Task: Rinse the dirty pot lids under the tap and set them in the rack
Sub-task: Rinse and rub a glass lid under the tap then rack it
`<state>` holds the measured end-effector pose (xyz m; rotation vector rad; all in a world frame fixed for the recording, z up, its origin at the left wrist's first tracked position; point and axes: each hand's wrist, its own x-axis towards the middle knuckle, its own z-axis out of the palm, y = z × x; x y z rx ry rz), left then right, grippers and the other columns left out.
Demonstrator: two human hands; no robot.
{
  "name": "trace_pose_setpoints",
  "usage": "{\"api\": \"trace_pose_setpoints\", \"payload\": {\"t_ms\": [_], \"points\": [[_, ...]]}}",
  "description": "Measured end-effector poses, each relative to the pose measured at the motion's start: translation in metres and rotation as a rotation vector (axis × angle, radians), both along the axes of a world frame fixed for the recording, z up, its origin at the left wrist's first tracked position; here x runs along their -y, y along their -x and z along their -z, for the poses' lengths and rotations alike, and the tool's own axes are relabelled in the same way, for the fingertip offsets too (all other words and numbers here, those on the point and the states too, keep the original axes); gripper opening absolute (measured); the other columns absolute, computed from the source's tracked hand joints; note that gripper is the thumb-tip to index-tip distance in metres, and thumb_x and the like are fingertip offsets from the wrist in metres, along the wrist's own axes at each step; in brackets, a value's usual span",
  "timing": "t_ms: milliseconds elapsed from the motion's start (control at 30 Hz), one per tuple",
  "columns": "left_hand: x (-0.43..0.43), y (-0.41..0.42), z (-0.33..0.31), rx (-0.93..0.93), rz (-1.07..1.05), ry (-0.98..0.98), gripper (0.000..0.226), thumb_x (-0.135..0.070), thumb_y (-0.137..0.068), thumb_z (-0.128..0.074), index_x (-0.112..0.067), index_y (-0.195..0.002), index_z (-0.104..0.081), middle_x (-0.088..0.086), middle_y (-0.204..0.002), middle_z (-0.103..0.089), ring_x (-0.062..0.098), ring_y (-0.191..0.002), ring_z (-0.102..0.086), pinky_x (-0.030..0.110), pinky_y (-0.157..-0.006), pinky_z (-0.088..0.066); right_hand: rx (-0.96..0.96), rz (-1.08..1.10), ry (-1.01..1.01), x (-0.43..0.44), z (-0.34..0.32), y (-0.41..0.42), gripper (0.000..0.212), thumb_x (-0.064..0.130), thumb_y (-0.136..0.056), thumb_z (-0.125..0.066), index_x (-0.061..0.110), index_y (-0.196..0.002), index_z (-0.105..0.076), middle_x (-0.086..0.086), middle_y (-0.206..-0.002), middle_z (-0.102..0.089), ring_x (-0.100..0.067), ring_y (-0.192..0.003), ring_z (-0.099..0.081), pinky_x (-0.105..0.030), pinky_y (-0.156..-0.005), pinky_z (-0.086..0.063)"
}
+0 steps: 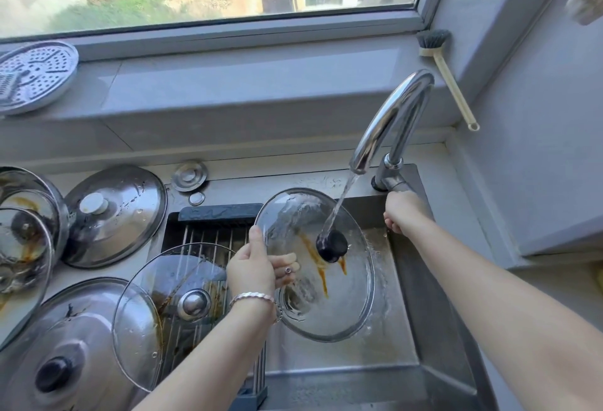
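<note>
My left hand (254, 267) grips the left rim of a glass lid (352, 293) with a black knob, tilted over the sink. Brown sauce streaks run down its glass. Water from the chrome tap (391, 117) falls onto the knob. My right hand (403, 211) is closed on the tap lever at the tap's base. A second glass lid (156, 306) with a metal knob and brown streaks lies on the wire rack (208, 237) across the sink's left side.
Several steel and glass lids (114, 215) lie on the counter left of the sink, some stained brown. A perforated steamer plate (32, 74) rests on the windowsill. A dish brush (450, 78) leans in the corner at right. The sink basin (408, 280) is wet.
</note>
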<state>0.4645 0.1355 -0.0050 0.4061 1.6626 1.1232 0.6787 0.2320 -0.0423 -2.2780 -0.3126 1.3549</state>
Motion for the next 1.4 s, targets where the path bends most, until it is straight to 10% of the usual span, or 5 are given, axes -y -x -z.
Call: {"api": "trace_pose_setpoints", "payload": {"t_ms": [233,367,933,1267,1400], "points": [[-0.002,-0.003,0.001,-0.018,-0.006,0.013,0.037,-0.046,-0.092,-0.043,-0.014,-0.079,-0.056,0.012,-0.049,-0.066,0.016,-0.034,-0.058,0.021,-0.034,-0.048,0.314,-0.517,0.015,0.027,-0.020,0.023,0.056,0.044,-0.096,-0.028,-0.004,-0.114,-0.050,-0.023,-0.115,-0.059,-0.031,-0.092,-0.061,-0.032,-0.078,-0.050],[0.000,-0.012,0.005,-0.052,0.023,0.017,0.045,-0.045,-0.091,-0.044,-0.007,-0.067,-0.052,0.007,-0.040,-0.058,0.020,-0.035,-0.054,0.024,-0.037,-0.047,0.529,-1.025,-0.562,0.076,-0.032,0.094,0.055,0.039,-0.097,-0.030,0.009,-0.143,-0.027,-0.010,-0.152,-0.025,-0.023,-0.141,-0.020,-0.040,-0.116,-0.012],[-0.007,-0.007,0.004,-0.186,-0.019,-0.007,0.057,-0.042,-0.090,-0.049,-0.015,-0.041,-0.059,-0.004,-0.043,-0.059,0.024,-0.060,-0.057,0.041,-0.071,-0.052,0.507,-1.210,-0.559,0.063,-0.031,0.136,0.062,0.043,-0.097,-0.020,0.013,-0.149,-0.003,-0.008,-0.157,0.005,-0.017,-0.144,0.008,-0.032,-0.114,0.006],[0.008,-0.005,-0.003,-0.102,0.071,-0.040,0.047,-0.047,-0.091,-0.044,-0.007,-0.069,-0.056,0.014,-0.048,-0.065,0.020,-0.034,-0.057,0.026,-0.036,-0.050,0.181,-0.859,-0.153,0.038,-0.021,0.096,0.074,0.057,-0.093,-0.020,0.006,-0.147,-0.017,-0.018,-0.153,-0.018,-0.030,-0.140,-0.020,-0.042,-0.113,-0.021],[-0.010,0.006,-0.003,-0.067,-0.015,-0.016,0.042,-0.046,-0.093,-0.041,-0.009,-0.078,-0.054,0.012,-0.046,-0.065,0.018,-0.031,-0.055,0.021,-0.033,-0.046,0.192,-0.547,-0.408,0.063,-0.011,0.059,0.043,0.055,-0.084,-0.048,0.016,-0.076,-0.065,-0.007,-0.091,-0.071,-0.020,-0.085,-0.063,-0.031,-0.073,-0.049]]}}
